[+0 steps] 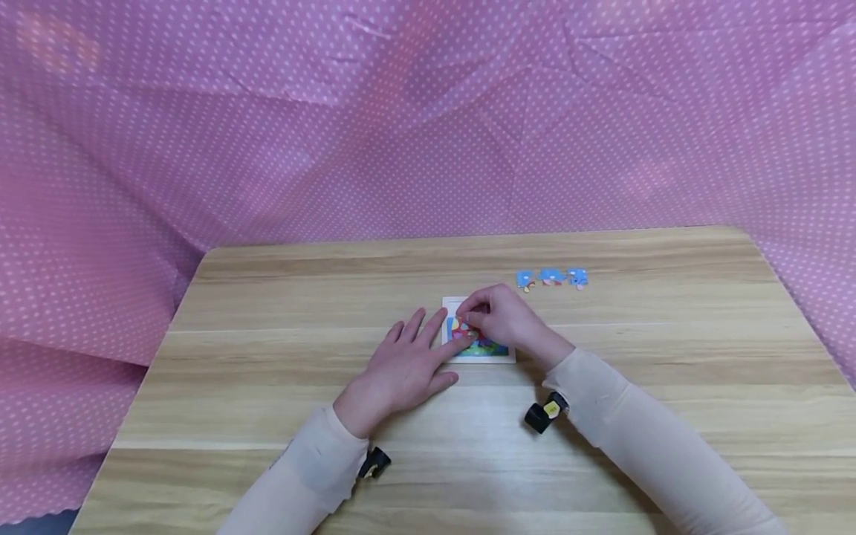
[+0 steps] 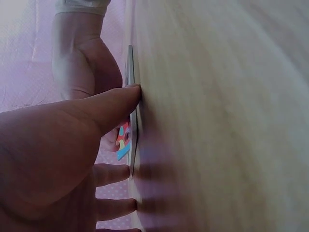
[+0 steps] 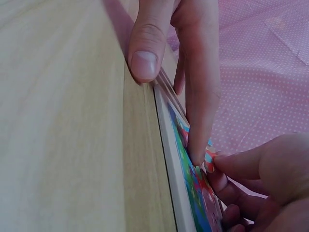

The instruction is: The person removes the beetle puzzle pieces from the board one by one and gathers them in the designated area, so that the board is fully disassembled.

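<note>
A small white-framed jigsaw puzzle (image 1: 481, 360) lies on the wooden table, its lower part filled with a colourful picture. Over its upper left, my right hand (image 1: 504, 319) pinches a red, yellow and blue puzzle piece (image 3: 210, 160) between thumb and fingers. The piece tilts up from the board in the left wrist view. My left hand (image 1: 404, 369) lies spread at the puzzle's left side, index fingertip (image 3: 195, 152) pressing on the picture. Its thumb points toward the frame's near edge, and the other fingers reach past the left edge.
Several loose blue puzzle pieces (image 1: 552, 276) lie in a row on the table (image 1: 301, 297), behind and right of the puzzle. A pink dotted curtain (image 1: 428, 134) hangs behind the table. Each wrist carries a small black camera (image 1: 538, 417).
</note>
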Tool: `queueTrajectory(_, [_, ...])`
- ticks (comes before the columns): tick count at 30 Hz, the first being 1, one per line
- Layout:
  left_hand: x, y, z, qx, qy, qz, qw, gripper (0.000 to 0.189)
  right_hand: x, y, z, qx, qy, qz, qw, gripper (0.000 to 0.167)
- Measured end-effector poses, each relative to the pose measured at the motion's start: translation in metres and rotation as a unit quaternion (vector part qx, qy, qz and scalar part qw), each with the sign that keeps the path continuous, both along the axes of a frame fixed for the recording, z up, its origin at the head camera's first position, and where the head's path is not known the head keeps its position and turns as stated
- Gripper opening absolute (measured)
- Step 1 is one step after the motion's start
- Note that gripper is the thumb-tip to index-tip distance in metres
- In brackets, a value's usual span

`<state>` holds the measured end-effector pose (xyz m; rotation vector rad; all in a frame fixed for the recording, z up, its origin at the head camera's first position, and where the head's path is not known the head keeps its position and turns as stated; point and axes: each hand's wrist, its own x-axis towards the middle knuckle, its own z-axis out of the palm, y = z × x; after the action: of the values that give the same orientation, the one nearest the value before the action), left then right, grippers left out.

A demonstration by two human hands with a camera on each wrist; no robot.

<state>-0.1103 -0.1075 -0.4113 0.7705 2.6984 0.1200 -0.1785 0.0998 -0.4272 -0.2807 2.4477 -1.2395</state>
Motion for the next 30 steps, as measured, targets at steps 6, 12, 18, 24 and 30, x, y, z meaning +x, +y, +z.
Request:
queueTrajectory(6, [0.001, 0.002, 0.004, -0.009, -0.005, 0.001, 0.9999, 0.058, 0.001, 0.002, 0.002, -0.013, -0.011, 0.001, 0.9999, 0.016])
queueTrajectory(12, [0.002, 0.002, 0.004, -0.015, -0.004, 0.004, 0.9999, 0.057, 0.001, 0.005, 0.002, -0.025, -0.011, -0.001, 0.9996, 0.016])
queueTrajectory(18, [0.003, 0.001, 0.002, -0.011, -0.007, 0.007, 0.9999, 0.057, 0.000, 0.014, 0.000, -0.063, -0.039, -0.009, 0.9972, 0.020])
queueTrajectory(24, [0.003, 0.000, 0.001, -0.009, 0.001, 0.003, 1.0000, 0.056, 0.002, 0.027, -0.001, -0.061, -0.011, 0.001, 0.9981, 0.020])
queueTrajectory(30, [0.003, -0.001, 0.000, -0.003, 0.000, 0.005, 1.0000, 0.058, 0.004, 0.039, 0.003, -0.031, 0.029, 0.004, 0.9991, 0.019])
